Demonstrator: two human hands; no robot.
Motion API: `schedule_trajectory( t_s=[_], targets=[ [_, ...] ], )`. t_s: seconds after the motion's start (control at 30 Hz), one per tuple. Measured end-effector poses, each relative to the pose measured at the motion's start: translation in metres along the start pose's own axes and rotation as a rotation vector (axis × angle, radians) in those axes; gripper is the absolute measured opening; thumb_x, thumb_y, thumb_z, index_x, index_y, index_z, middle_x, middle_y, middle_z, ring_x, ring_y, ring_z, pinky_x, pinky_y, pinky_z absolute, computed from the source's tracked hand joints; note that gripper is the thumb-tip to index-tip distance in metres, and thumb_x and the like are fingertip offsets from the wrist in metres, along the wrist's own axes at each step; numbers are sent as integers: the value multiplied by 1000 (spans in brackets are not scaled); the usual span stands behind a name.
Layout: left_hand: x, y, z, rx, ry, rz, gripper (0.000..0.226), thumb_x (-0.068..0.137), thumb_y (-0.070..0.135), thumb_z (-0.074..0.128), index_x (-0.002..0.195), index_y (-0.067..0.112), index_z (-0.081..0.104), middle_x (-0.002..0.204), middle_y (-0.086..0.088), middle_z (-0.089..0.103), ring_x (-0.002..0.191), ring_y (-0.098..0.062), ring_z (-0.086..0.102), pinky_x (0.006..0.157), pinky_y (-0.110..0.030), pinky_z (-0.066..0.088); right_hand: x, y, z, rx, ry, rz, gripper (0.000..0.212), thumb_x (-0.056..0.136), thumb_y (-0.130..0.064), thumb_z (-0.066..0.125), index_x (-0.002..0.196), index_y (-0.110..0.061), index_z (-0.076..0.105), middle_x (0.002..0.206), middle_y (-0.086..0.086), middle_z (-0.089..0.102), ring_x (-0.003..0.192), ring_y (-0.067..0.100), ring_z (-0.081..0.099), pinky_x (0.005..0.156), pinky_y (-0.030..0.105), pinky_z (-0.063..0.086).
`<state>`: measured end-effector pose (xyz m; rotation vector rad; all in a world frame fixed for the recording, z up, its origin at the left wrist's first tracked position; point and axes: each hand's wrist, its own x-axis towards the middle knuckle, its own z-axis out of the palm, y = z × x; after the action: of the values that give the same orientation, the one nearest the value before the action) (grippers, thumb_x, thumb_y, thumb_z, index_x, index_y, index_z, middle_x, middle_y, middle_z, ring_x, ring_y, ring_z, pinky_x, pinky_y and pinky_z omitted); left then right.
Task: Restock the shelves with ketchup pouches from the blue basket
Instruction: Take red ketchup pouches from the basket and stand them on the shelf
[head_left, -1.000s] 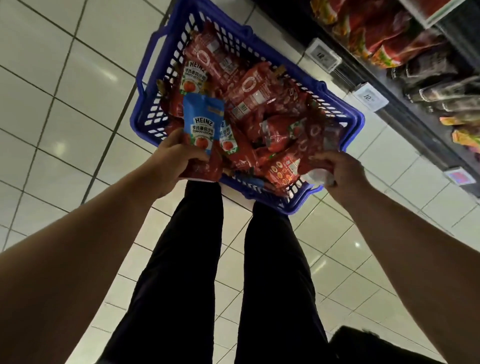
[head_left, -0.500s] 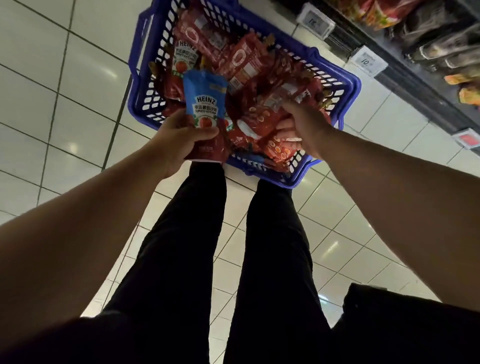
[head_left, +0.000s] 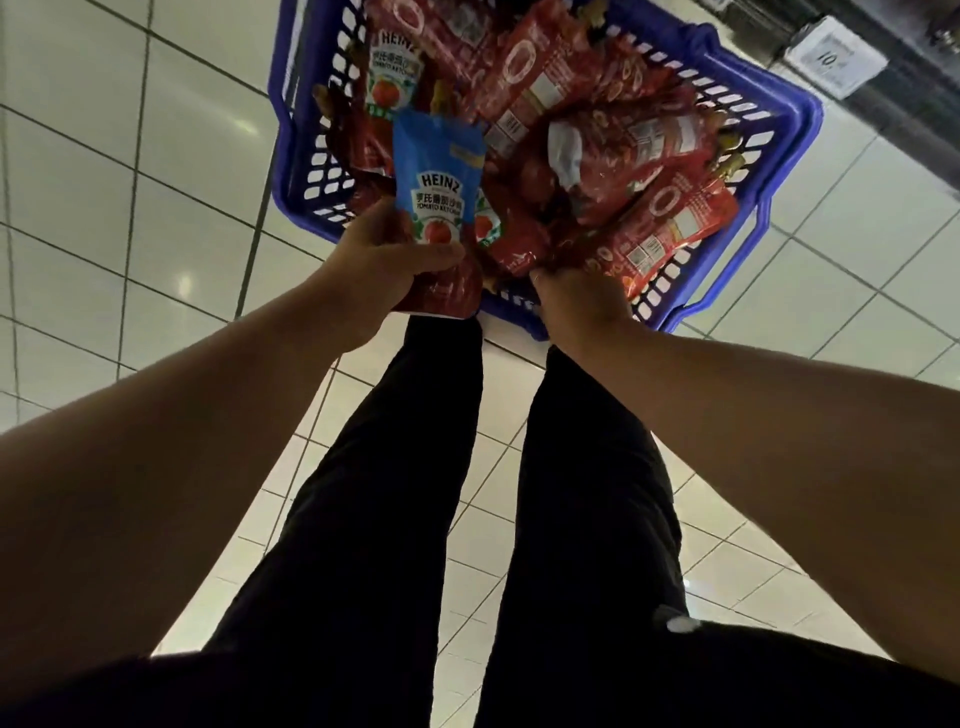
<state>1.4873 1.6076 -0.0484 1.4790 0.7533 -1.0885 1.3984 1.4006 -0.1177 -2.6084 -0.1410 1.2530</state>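
A price tag (head_left: 835, 58) is seen beyond the blue basket (head_left: 789, 111). A blue-topped ketchup pouch (head_left: 437, 179) is gripped by the left hand (head_left: 382, 265); red pouches (head_left: 670, 234) are clutched by the right hand (head_left: 582, 304).

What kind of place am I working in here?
Most likely a supermarket aisle: a blue basket full of ketchup pouches stands on a tiled floor, and a price tag hangs on a shelf edge at upper right.

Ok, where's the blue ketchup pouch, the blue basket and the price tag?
blue ketchup pouch (head_left: 439, 179): head view, on its front label.
blue basket (head_left: 808, 111): head view, on its right rim.
price tag (head_left: 834, 57): head view, on its white face.
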Motion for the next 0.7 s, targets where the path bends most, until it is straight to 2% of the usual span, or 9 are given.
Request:
schedule_trajectory(
  t_s=[0.1,0.2,0.3,0.37,0.43,0.47,0.53,0.63,0.7],
  targets=[
    [-3,1,-1,33,-18,-5,57,74,2,83,123,17,59,114,-2,73,106,-21,72,92,-46,58,-2,5,-5,7,-27,-45,19,88,-18,68,106,-11,69,99,15,72,94,39,68,77,43,53],
    [-20,9,0,71,-56,-1,63,73,1,83,129,15,57,113,-2,74,105,-20,73,83,-42,60,-31,10,-19,278,171,53,15,96,-20,59,98,-11,71,89,13,71,85,35,67,66,31,43],
    [-52,37,1,130,-79,28,58,70,-1,83,118,22,60,99,7,77,94,-13,75,70,-32,60,-82,14,-70,677,362,202,21,99,-27,58,104,-15,74,81,-9,67,75,10,64,60,15,40],
    [-82,62,2,179,-104,63,58,69,-1,83,112,29,60,97,12,76,93,-7,74,75,-27,57,-116,12,-119,947,418,247,17,99,-25,58,97,-20,74,72,-20,66,69,-6,62,61,8,42],
    [-115,91,5,179,-139,109,60,70,-3,82,116,28,58,100,10,76,96,-9,73,78,-26,56,-148,7,-173,1291,426,230,16,101,-25,54,92,-24,67,73,-17,69,72,-2,65,72,23,54],
    [-133,106,8,161,-158,137,62,71,-4,82,121,25,57,104,6,76,99,-11,73,78,-27,58,-164,3,-200,1470,403,217,14,103,-27,51,97,-23,64,78,-14,71,76,6,69,75,33,58],
    [-173,136,15,116,-188,207,66,72,-5,81,127,19,55,112,-3,74,105,-18,72,81,-29,59,-193,-9,-250,1699,378,182,20,106,-32,45,110,-20,60,87,-8,73,77,16,72,73,39,59],
    [-234,181,26,98,-261,349,67,77,-6,78,135,11,50,122,-19,66,113,-30,68,89,-39,59,-227,-35,-317,1770,477,143,29,110,-32,36,118,-17,60,97,0,73,85,22,72,75,46,60],
    [-272,210,33,109,-292,430,64,80,-5,77,136,6,49,124,-22,65,115,-36,65,94,-45,57,-248,-54,-361,1758,529,151,29,110,-26,39,106,-11,63,99,9,71,88,27,68,85,51,56]
  ],
)
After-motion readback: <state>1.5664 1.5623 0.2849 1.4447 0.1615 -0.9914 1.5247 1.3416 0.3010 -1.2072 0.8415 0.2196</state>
